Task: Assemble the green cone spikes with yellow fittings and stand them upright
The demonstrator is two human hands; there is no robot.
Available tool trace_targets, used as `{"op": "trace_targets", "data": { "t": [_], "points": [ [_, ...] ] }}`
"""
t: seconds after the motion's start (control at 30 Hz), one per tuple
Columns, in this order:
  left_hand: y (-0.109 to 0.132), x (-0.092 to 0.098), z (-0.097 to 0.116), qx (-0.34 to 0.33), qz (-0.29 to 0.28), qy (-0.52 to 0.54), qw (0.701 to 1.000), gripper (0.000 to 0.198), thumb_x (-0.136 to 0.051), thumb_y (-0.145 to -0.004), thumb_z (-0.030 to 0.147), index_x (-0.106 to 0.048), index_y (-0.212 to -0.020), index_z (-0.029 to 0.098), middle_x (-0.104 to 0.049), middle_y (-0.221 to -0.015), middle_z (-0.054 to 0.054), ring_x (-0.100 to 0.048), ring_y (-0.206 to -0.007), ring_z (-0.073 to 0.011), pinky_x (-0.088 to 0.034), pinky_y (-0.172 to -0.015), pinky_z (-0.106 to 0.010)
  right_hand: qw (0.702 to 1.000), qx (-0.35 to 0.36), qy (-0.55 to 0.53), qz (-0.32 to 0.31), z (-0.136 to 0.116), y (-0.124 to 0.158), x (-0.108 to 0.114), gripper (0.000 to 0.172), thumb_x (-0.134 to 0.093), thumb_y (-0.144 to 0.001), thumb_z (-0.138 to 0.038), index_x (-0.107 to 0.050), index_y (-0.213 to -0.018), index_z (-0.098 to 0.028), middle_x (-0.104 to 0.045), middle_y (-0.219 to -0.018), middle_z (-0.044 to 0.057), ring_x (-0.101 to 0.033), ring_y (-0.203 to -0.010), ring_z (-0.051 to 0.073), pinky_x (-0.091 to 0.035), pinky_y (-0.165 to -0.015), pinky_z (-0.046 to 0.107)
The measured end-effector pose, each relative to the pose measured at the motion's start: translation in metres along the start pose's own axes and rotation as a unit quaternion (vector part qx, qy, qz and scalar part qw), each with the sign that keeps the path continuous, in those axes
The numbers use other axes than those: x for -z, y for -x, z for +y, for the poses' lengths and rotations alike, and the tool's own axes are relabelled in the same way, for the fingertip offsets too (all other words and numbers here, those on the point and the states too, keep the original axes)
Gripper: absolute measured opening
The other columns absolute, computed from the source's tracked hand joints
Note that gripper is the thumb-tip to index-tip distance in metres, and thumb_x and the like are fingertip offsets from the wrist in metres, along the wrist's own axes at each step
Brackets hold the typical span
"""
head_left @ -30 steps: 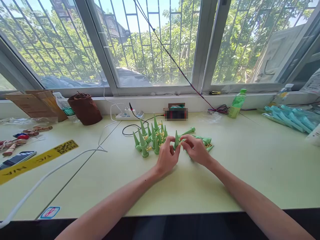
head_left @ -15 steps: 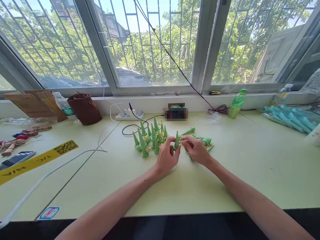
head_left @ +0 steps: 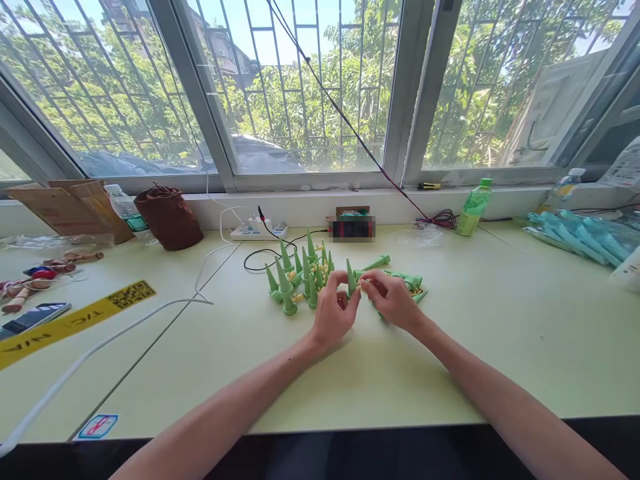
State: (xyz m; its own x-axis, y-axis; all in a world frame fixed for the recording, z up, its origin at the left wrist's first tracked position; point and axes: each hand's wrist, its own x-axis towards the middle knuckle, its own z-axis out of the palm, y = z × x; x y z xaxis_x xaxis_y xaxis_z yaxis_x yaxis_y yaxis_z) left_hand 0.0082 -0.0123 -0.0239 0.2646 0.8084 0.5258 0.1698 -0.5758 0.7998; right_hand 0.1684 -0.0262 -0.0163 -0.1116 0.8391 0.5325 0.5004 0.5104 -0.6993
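My left hand (head_left: 334,312) is closed around the lower part of a green pointed cone (head_left: 351,272), which leans slightly to the left above the table. My right hand (head_left: 395,301) pinches at the cone's right side, where a small yellowish piece (head_left: 359,284) shows between the fingertips. To the left of my hands stands a cluster of similar green cones (head_left: 285,283), several of them with small yellow parts sticking out at the side. More green cone pieces (head_left: 376,262) lie behind and under my right hand, partly covered by it.
A power strip (head_left: 260,230) and a small blurred-out device (head_left: 351,228) sit at the back. A brown pouch (head_left: 169,217) and a white cable (head_left: 150,310) are on the left. A green bottle (head_left: 474,208) and teal packets (head_left: 585,237) stand to the right.
The cone in my left hand has shifted a little to the left and its tip now leans left. Both hands stay in almost the same place.
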Motion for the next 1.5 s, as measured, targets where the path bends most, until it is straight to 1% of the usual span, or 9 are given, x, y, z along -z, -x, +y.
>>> {"op": "trace_targets", "data": {
  "t": [0.17,0.3,0.43,0.67,0.8,1.03,1.2,1.33,1.5],
  "points": [
    [-0.0013,0.0009,-0.0012,0.015,0.011,0.019,1.0,0.026,-0.06,-0.087,0.033,-0.039,-0.099,0.023,-0.058,-0.091,0.001,-0.044,-0.041,-0.0012,-0.03,-0.038,-0.016,1.0,0.02,-0.003,-0.007,0.0009,-0.0003,0.0,0.019,-0.051,-0.094,-0.034,-0.061,-0.094,-0.018,-0.059,-0.072,0.002,-0.051,-0.059,0.013,-0.04,-0.053,0.024],
    [-0.0008,0.0012,-0.0019,0.01,0.002,0.01,1.0,0.024,-0.059,-0.087,0.032,-0.04,-0.099,0.023,-0.058,-0.092,0.001,-0.044,-0.042,-0.0013,-0.031,-0.038,-0.016,1.0,0.018,-0.016,-0.012,0.0033,-0.0007,-0.0007,0.019,-0.05,-0.094,-0.032,-0.061,-0.09,-0.018,-0.06,-0.071,0.003,-0.054,-0.062,0.015,-0.042,-0.056,0.025],
    [-0.0004,0.0012,-0.0018,-0.004,0.0,-0.008,1.0,0.023,-0.058,-0.088,0.031,-0.041,-0.098,0.022,-0.059,-0.092,0.001,-0.043,-0.041,-0.0009,-0.032,-0.038,-0.016,1.0,0.013,-0.015,-0.01,0.0036,-0.0011,0.0001,0.018,-0.05,-0.094,-0.03,-0.061,-0.087,-0.018,-0.058,-0.068,0.001,-0.05,-0.058,0.014,-0.041,-0.056,0.025],
    [-0.0007,0.0015,-0.0016,-0.019,0.0,-0.021,1.0,0.022,-0.058,-0.088,0.031,-0.041,-0.098,0.022,-0.059,-0.089,0.001,-0.043,-0.039,-0.0009,-0.032,-0.038,-0.017,1.0,0.012,0.002,-0.014,-0.0002,-0.0017,0.0023,0.019,-0.05,-0.094,-0.03,-0.059,-0.082,-0.018,-0.051,-0.06,-0.002,-0.04,-0.051,0.011,-0.033,-0.05,0.024],
    [-0.0002,0.0013,-0.0009,-0.022,0.0,-0.018,1.0,0.021,-0.058,-0.088,0.031,-0.042,-0.098,0.022,-0.059,-0.087,0.002,-0.042,-0.039,-0.0008,-0.032,-0.038,-0.016,1.0,0.01,0.017,-0.016,0.0003,-0.0017,0.0022,0.021,-0.049,-0.094,-0.029,-0.059,-0.08,-0.018,-0.047,-0.056,-0.003,-0.036,-0.048,0.011,-0.03,-0.049,0.024],
    [-0.0007,0.0016,-0.0022,-0.027,-0.001,-0.013,1.0,0.021,-0.058,-0.087,0.03,-0.043,-0.1,0.022,-0.058,-0.09,0.001,-0.041,-0.039,0.0,-0.033,-0.038,-0.016,0.999,0.017,0.027,-0.015,0.0012,-0.0021,0.0029,0.025,-0.047,-0.095,-0.032,-0.058,-0.077,-0.017,-0.046,-0.057,-0.004,-0.034,-0.049,0.011,-0.029,-0.051,0.025],
    [-0.0001,0.0014,-0.0015,-0.03,-0.004,-0.012,0.999,0.021,-0.058,-0.087,0.031,-0.044,-0.1,0.022,-0.058,-0.091,0.001,-0.041,-0.039,0.0001,-0.033,-0.038,-0.016,0.999,0.021,0.034,-0.013,0.0014,-0.0017,0.0034,0.031,-0.045,-0.096,-0.037,-0.055,-0.073,-0.018,-0.045,-0.056,-0.003,-0.033,-0.05,0.011,-0.029,-0.051,0.025],
    [0.0004,0.0016,-0.0002,-0.029,-0.007,-0.003,1.0,0.021,-0.057,-0.087,0.032,-0.044,-0.101,0.023,-0.057,-0.091,0.001,-0.041,-0.039,0.0,-0.032,-0.037,-0.015,0.999,0.025,0.045,-0.007,0.0018,-0.0013,0.0027,0.036,-0.044,-0.097,-0.041,-0.052,-0.069,-0.019,-0.042,-0.054,-0.004,-0.032,-0.049,0.011,-0.028,-0.05,0.025],
    [0.0008,0.0012,0.0013,-0.032,-0.004,-0.016,0.999,0.021,-0.058,-0.086,0.029,-0.044,-0.101,0.023,-0.058,-0.091,0.001,-0.041,-0.039,0.0001,-0.032,-0.038,-0.015,0.998,0.027,0.057,-0.003,0.0026,-0.0009,0.0023,0.039,-0.042,-0.097,-0.041,-0.046,-0.065,-0.02,-0.037,-0.053,-0.004,-0.029,-0.048,0.011,-0.026,-0.05,0.026]
  ]
}}
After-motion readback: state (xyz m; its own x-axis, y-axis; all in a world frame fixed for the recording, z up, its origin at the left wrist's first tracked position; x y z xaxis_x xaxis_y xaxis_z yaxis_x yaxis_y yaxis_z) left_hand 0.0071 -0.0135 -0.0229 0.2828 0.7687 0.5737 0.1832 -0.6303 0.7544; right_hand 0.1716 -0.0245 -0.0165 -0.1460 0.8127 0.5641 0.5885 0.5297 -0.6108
